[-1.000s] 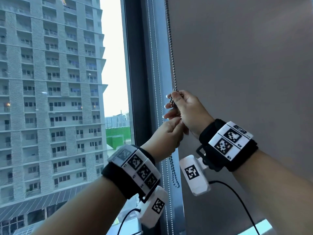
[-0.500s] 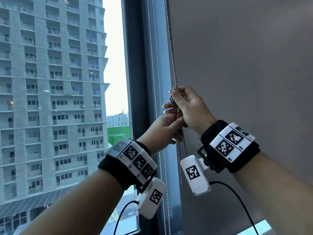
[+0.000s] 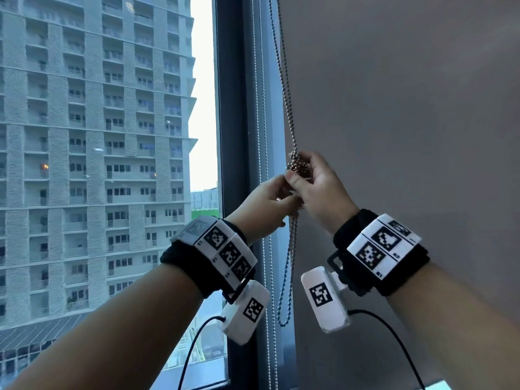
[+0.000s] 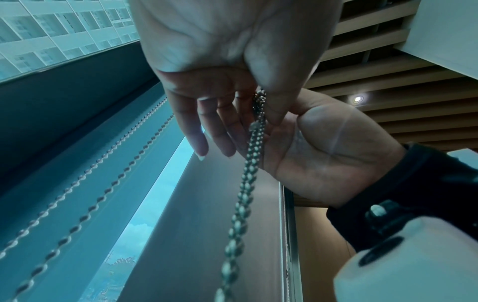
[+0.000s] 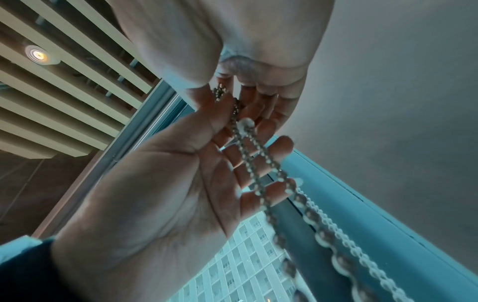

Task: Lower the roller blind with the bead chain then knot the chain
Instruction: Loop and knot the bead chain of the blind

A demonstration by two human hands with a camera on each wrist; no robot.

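The metal bead chain [image 3: 284, 88] runs down along the left edge of the grey roller blind [image 3: 394, 122]. It bunches into a knot-like cluster [image 3: 297, 164] at my right hand [image 3: 298, 173], whose thumb and fingertips pinch it. Just below, my left hand [image 3: 291, 197] pinches the chain between thumb and forefinger, its other fingers fairly straight. The remaining loop [image 3: 284, 305] hangs free between my wrists. From the left wrist, the left hand [image 4: 256, 106] holds the doubled chain [image 4: 245, 173]. From the right wrist, the right hand [image 5: 227, 96] grips the chain [image 5: 248, 159] above the left palm [image 5: 168, 183].
A dark window frame [image 3: 233, 108] stands left of the blind, with a second thin white bead chain [image 3: 264, 122] hanging against it. Through the glass is a tall building [image 3: 98, 136]. Black camera cables [image 3: 394, 339] trail under both wrists. Wooden ceiling slats [image 4: 388, 85] are overhead.
Both hands have stayed at the chain, the right shifting slightly. A tight cluster of beads now shows at my right fingertips, and the loop below hangs longer between the wrists.
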